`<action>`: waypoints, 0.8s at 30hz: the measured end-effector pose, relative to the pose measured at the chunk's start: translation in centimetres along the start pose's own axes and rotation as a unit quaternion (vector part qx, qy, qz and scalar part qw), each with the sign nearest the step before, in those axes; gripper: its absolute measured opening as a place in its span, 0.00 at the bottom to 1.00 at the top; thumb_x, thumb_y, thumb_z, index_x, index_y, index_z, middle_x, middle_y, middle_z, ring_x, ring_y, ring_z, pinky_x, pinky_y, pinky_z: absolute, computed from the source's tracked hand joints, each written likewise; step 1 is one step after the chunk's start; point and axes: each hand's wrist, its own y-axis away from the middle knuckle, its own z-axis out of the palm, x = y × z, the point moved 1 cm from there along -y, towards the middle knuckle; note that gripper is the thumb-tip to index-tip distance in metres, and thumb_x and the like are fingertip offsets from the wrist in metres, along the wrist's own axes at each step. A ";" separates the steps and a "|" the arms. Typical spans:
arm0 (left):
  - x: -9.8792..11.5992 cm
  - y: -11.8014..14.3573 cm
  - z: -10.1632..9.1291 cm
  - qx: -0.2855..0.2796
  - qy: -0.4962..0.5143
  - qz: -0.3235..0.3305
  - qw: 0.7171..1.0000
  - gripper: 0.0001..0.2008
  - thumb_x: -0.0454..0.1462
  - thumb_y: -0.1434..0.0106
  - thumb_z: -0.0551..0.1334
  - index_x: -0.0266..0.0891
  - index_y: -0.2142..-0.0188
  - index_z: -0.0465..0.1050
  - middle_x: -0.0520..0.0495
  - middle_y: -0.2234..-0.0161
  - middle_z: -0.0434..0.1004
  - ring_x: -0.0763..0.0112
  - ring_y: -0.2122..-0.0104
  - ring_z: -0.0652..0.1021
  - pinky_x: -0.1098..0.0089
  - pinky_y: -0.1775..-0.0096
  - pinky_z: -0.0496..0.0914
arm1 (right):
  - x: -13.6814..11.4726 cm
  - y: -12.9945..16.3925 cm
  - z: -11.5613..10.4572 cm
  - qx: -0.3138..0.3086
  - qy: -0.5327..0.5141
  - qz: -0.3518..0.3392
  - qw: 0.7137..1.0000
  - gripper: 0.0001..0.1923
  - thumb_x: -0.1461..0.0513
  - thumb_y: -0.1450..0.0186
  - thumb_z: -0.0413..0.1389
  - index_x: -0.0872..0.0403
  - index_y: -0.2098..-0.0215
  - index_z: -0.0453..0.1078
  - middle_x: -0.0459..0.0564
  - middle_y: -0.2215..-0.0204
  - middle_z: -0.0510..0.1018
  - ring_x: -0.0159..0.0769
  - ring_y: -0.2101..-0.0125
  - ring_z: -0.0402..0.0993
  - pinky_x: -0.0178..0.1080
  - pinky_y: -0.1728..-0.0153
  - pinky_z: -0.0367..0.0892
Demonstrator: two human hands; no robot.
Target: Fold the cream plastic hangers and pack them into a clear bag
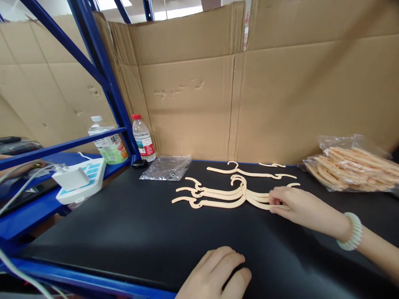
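cream hangers (218, 196) under right fingers (276, 201)

The black desk (124, 232) carries cream hangers (218, 195) at centre, a clear bag (166, 167) behind, bagged hangers (352, 166) at right.
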 end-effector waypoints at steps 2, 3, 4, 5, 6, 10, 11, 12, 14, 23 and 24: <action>-0.3 -0.3 -0.3 -0.002 0.024 -0.007 1.000 0.12 0.33 0.30 0.51 0.39 0.59 0.73 0.49 0.61 0.80 0.67 0.60 0.79 0.71 0.61 0.76 | 0.0 0.0 0.0 -0.001 -0.003 -0.001 1.000 0.06 0.61 0.36 0.51 0.51 0.72 0.66 0.45 0.71 0.73 0.37 0.70 0.70 0.38 0.68 0.60; -0.5 -0.6 -0.6 -0.017 0.035 -0.007 0.999 0.11 0.35 0.30 0.52 0.39 0.58 0.73 0.48 0.59 0.80 0.65 0.59 0.78 0.69 0.60 0.76 | 0.1 0.0 -0.1 -0.002 -0.004 0.000 1.000 0.06 0.61 0.36 0.52 0.51 0.71 0.66 0.45 0.71 0.73 0.37 0.70 0.70 0.38 0.68 0.60; -0.8 -0.9 -0.9 -0.077 0.047 -0.013 0.996 0.11 0.39 0.31 0.54 0.39 0.53 0.72 0.46 0.55 0.78 0.62 0.54 0.77 0.66 0.56 0.75 | 0.1 -0.1 -0.1 -0.002 -0.003 0.000 1.000 0.06 0.61 0.36 0.52 0.51 0.71 0.66 0.45 0.71 0.74 0.37 0.70 0.70 0.38 0.69 0.60; -1.1 -1.3 -1.4 -0.130 0.058 -0.021 0.990 0.16 0.43 0.33 0.58 0.39 0.50 0.70 0.43 0.51 0.76 0.59 0.51 0.75 0.62 0.53 0.74 | 0.2 -0.1 -0.1 -0.001 -0.002 0.000 1.000 0.06 0.61 0.36 0.52 0.51 0.71 0.66 0.45 0.71 0.74 0.37 0.70 0.70 0.38 0.69 0.60; -1.4 -1.7 -1.9 -0.169 0.065 -0.034 0.983 0.22 0.48 0.36 0.60 0.38 0.48 0.69 0.41 0.48 0.74 0.56 0.48 0.73 0.59 0.51 0.73 | 0.2 -0.2 -0.1 -0.001 -0.002 -0.001 1.000 0.06 0.60 0.36 0.52 0.51 0.71 0.66 0.45 0.71 0.74 0.37 0.70 0.70 0.38 0.69 0.60; -2.4 -2.7 -3.5 -0.248 0.051 -0.087 0.964 0.33 0.55 0.41 0.61 0.40 0.42 0.65 0.36 0.41 0.66 0.48 0.42 0.66 0.51 0.48 0.70 | 0.5 -0.3 -0.2 0.005 -0.008 -0.003 1.000 0.04 0.61 0.37 0.54 0.51 0.70 0.67 0.45 0.70 0.74 0.38 0.69 0.71 0.38 0.68 0.60; -2.7 -2.8 -3.7 -0.252 0.041 -0.095 0.962 0.32 0.55 0.39 0.59 0.41 0.41 0.64 0.36 0.40 0.64 0.48 0.41 0.65 0.50 0.48 0.69 | 0.6 -0.3 -0.2 0.005 -0.011 -0.003 1.000 0.04 0.61 0.37 0.54 0.51 0.70 0.67 0.45 0.70 0.74 0.38 0.69 0.71 0.38 0.68 0.60; -3.0 -2.7 -3.8 -0.252 0.028 -0.104 0.962 0.31 0.54 0.38 0.58 0.41 0.40 0.63 0.36 0.39 0.62 0.48 0.40 0.64 0.49 0.48 0.68 | 0.7 -0.3 -0.3 0.005 -0.015 -0.004 1.000 0.03 0.62 0.37 0.54 0.51 0.70 0.67 0.45 0.70 0.74 0.38 0.69 0.71 0.38 0.68 0.61; -3.5 -2.4 -3.6 -0.244 -0.003 -0.124 0.962 0.31 0.54 0.37 0.56 0.42 0.39 0.62 0.36 0.38 0.60 0.47 0.40 0.63 0.46 0.47 0.67 | 0.9 -0.4 -0.4 0.002 -0.022 -0.006 1.000 0.03 0.63 0.37 0.54 0.52 0.69 0.68 0.45 0.70 0.75 0.38 0.68 0.71 0.38 0.67 0.61; -5.2 -1.2 -2.3 -0.221 -0.080 -0.178 0.956 0.31 0.55 0.35 0.53 0.41 0.39 0.62 0.35 0.39 0.61 0.43 0.39 0.61 0.41 0.47 0.64 | 1.0 -0.4 -1.0 0.014 -0.016 -0.005 1.000 0.04 0.67 0.39 0.54 0.53 0.70 0.69 0.46 0.72 0.74 0.36 0.71 0.70 0.36 0.70 0.60; -5.2 -1.1 -2.2 -0.221 -0.087 -0.183 0.954 0.32 0.56 0.35 0.52 0.41 0.39 0.62 0.35 0.38 0.60 0.43 0.39 0.60 0.41 0.47 0.64 | 0.9 -0.4 -1.1 0.014 -0.014 -0.004 1.000 0.04 0.67 0.39 0.54 0.53 0.70 0.69 0.46 0.72 0.74 0.36 0.71 0.70 0.36 0.70 0.60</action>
